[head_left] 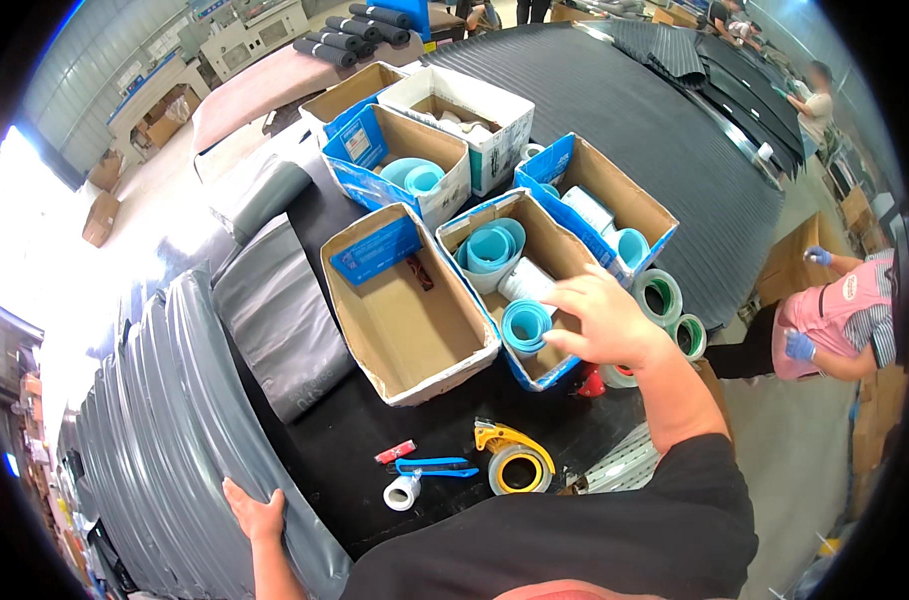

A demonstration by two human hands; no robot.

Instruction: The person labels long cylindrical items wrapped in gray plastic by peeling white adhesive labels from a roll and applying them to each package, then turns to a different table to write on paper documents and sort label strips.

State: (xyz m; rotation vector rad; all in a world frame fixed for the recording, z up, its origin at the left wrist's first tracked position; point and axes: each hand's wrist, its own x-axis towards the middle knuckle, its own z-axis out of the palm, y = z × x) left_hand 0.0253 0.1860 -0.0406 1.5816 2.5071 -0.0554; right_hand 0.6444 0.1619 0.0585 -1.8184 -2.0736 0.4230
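My left hand (257,512) lies on a stack of grey plastic bags (174,420), its fingers spread. Over the near end of a blue-and-white cardboard box (529,215) hovers my right hand (606,318), open, with the fingers curved and the thumb apart. Its thumb is close to a turquoise roll (525,325) inside that box; whether it touches cannot be made out. Farther back in the same box sits another turquoise roll (490,247), with a white roll (526,281) between them. To the left stands a bare-bottomed cardboard box (404,320).
Before me lie a yellow tape dispenser (517,460), a blue utility knife (434,467), a small white roll (401,492) and a red item (395,452). More boxes (624,190) stand behind. Green-cored tape rolls (657,297) are at right, near a co-worker in a pink apron (834,315).
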